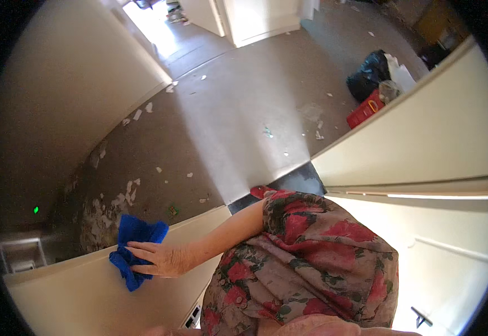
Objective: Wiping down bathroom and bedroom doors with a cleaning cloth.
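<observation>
My right hand (162, 259) reaches across to the left, its fingers over a bunched blue cloth (143, 231). The cloth lies against the top edge of a cream-painted wall or panel (151, 302), part of it spread past that edge. The fingertips press into its folds; the palm is hidden. The forearm comes out of a short floral sleeve (298, 214) with red and dark green flowers. My left hand is out of view; blurred skin at the bottom edge cannot be told apart.
A red shoe (260, 191) shows beside a dark floor strip (296, 179). Pale scraps lie about the grey-brown floor (244, 105). A black plastic bag (370, 75) and a red container (363, 112) stand at the upper right, by a cream wall (412, 126). A doorway is at the top left.
</observation>
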A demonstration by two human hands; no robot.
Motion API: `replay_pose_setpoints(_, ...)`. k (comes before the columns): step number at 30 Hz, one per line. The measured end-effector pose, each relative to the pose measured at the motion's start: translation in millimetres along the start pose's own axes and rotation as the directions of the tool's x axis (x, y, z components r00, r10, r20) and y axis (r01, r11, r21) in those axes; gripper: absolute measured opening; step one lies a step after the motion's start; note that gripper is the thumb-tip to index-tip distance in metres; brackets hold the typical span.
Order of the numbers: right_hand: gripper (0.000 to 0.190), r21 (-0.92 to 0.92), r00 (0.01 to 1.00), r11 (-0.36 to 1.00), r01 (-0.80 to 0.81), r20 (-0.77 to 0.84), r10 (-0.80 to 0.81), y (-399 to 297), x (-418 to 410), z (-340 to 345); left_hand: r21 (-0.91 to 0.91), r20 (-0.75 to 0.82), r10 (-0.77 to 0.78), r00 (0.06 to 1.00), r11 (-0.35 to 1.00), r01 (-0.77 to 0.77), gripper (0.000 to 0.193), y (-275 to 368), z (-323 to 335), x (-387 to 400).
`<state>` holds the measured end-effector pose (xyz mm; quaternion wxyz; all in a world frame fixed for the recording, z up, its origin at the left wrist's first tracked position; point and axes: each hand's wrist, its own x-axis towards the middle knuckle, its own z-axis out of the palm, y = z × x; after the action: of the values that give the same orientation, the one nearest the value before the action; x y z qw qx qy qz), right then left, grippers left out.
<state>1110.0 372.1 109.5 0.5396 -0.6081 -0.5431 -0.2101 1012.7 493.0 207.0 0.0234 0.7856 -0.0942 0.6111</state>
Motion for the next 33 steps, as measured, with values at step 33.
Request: replay_pose_setpoints(33,0.032,0.163,0.825,0.809,0.564,-0.082,-0.559,-24.9,158.5,-36.8,0.207,-0.026,0.029,0.999,0.978,-0.023,0.069,33.7,28.9,32.8)
